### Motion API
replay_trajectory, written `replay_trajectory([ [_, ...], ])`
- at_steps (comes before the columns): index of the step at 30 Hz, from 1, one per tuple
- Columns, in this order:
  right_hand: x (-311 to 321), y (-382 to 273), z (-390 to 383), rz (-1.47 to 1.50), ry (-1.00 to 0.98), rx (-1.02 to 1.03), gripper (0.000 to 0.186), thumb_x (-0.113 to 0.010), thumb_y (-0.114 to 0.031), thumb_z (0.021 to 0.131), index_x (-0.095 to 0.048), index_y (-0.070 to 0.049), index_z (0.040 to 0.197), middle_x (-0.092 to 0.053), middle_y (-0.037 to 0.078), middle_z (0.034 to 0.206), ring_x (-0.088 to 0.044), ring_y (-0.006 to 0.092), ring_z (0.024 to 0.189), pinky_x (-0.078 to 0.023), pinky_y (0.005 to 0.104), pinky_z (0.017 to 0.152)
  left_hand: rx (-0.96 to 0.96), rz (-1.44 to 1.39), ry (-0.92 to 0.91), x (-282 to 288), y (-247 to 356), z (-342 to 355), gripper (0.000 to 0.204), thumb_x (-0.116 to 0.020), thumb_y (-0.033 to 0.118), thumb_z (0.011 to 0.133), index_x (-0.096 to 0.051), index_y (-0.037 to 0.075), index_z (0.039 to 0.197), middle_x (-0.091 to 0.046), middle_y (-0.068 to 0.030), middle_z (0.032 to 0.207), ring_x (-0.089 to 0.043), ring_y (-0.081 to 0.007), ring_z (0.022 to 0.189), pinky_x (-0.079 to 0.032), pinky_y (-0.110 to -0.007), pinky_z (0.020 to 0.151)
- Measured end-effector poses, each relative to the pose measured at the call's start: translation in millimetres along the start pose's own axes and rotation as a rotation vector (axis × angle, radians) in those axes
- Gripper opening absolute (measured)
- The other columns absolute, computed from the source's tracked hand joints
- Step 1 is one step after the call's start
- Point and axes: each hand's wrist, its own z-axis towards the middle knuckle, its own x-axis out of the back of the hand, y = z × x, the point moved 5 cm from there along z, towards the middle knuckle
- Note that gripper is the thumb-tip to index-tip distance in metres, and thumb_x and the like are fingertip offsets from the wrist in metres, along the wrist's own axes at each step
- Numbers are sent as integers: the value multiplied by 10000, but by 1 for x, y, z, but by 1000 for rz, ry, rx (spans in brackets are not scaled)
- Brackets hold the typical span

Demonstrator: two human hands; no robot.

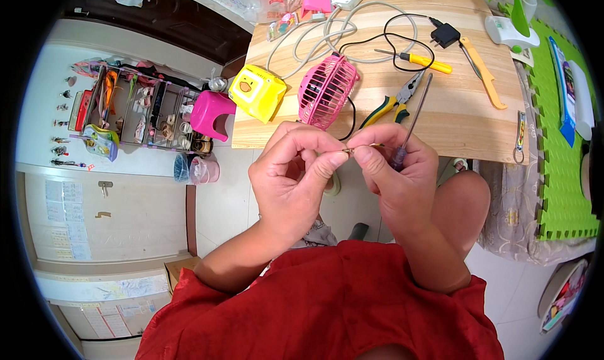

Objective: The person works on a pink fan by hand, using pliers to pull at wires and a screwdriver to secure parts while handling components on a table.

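Observation:
Just off the table's front edge, my left hand (289, 171) and my right hand (396, 177) meet fingertip to fingertip. Between them they pinch a small, thin, brass-coloured piece (348, 150), too small to name. Tucked in my right hand as well is a screwdriver (416, 111) with a dark handle, its long shaft pointing up over the table. Right behind my left hand stands a pink caged fan (327, 90). Combination pliers (397, 99) with yellow and green handles lie beyond my right hand.
On the wooden table (459, 130) are a yellow packet (257, 93), a yellow-handled screwdriver (428, 63), a black plug adapter (445, 35), an orange-yellow tool (483, 73), a nail clipper (520, 136) and looped grey cable (371, 59). A pink stool (212, 114) stands left.

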Motion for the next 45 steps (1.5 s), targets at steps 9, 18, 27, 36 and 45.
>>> replay_trajectory([
  [9,-4,-2,-2,30,32,32,40,-635,-30,856,-637,-18,894,-577,-53,709,-420,-17,581,-302,152,504,-2,19,-3,-2,2,0,97,-675,-50,801,-620,-21,876,-514,-4,860,-425,-7,611,-376,-161,539],
  [18,-3,-15,-3,-404,43,484,97,-672,15,784,-684,-2,879,-627,23,735,-433,23,519,-309,178,459,70,-29,-7,-2,0,1,91,-671,-41,810,-617,-27,883,-506,0,853,-420,-9,584,-383,-166,524],
  [27,2,-1,1,-292,22,332,90,-723,-31,756,-687,-17,837,-611,-27,676,-362,-3,494,-244,184,427,-344,490,-21,1,11,-1,96,-678,-42,783,-636,-8,863,-550,-46,873,-486,-47,585,-413,-214,486],
  [36,5,5,3,-36,16,61,28,-690,-40,809,-682,-24,831,-593,-48,669,-389,-14,527,-256,169,442,-220,242,22,0,7,1,72,-667,-60,788,-636,-27,843,-551,-59,879,-490,-39,587,-392,-193,457],
  [45,4,8,4,140,-8,-73,68,-660,-45,841,-675,-2,892,-615,-24,713,-498,0,606,-372,151,509,-232,190,8,-1,4,1,98,-682,-71,776,-635,-31,851,-557,-53,892,-449,-23,572,-361,-166,482],
])
